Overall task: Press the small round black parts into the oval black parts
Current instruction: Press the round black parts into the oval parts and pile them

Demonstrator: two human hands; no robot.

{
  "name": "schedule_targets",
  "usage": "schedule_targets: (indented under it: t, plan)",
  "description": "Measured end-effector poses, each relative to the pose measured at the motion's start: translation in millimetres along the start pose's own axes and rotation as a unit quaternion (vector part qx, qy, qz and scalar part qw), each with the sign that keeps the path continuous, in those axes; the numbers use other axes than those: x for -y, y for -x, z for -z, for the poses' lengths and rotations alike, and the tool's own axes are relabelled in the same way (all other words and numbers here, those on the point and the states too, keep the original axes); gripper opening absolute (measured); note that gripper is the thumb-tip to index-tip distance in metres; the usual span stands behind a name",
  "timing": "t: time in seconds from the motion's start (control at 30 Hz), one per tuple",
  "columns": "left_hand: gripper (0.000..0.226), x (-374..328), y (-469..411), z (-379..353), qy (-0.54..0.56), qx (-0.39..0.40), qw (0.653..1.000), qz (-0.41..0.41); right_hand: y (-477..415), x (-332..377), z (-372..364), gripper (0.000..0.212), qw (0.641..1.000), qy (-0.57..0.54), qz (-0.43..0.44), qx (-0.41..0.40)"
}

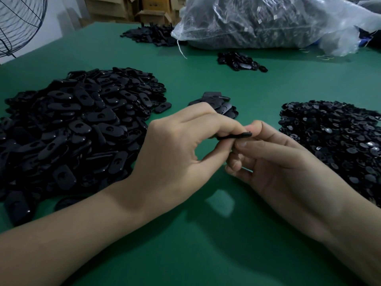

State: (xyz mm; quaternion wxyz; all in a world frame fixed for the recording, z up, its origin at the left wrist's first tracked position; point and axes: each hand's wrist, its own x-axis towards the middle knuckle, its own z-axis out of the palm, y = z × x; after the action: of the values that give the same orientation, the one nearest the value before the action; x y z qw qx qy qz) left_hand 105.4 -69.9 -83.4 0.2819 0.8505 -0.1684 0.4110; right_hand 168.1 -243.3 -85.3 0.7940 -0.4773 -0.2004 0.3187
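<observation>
Oval parts (78, 129) heaped left; round parts (338, 137) right; bag (268, 21) behind.

Plain green table surface (206, 254). Glossy black oval plastic parts in a heap (78, 129), each with a darker round hole. Small round black parts in a second heap (334, 137), some glinting silver-grey. Translucent whitish plastic bag (268, 21) showing dark contents. Brown cardboard boxes (150, 9). Dark wire fan grille (18, 23).

A green table (185, 254) is seen; an oval-part heap (72, 129) lies at left; a round-part heap (334, 137) at right; small piles at centre (216, 104) and upper centre (239, 60); a bag (268, 21) at top right.
</observation>
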Motion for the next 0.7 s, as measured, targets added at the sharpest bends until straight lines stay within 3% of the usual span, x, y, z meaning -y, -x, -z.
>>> schedule_targets:
  t: [0.1, 0.23, 0.4, 0.7]
  plan:
    - [0.017, 3, -1, -4, 0.024, 0.007, 0.999, 0.048, 0, 1, 0, 0.011, 0.993, 0.102, 0.049, -0.025]
    - [0.025, 6, 0, -9, 0.113, 0.034, 0.980, 0.161, -3, 4, 3, 0.017, 0.953, 0.268, 0.107, -0.088]
    - [0.037, 6, 1, -10, 0.105, 0.067, 0.976, 0.178, -5, 1, 4, 0.019, 0.962, 0.233, 0.078, -0.123]
    - [0.024, 27, -24, -5, -0.015, 0.088, 0.975, 0.202, -8, 0, 12, 0.010, 0.948, 0.280, 0.082, -0.128]
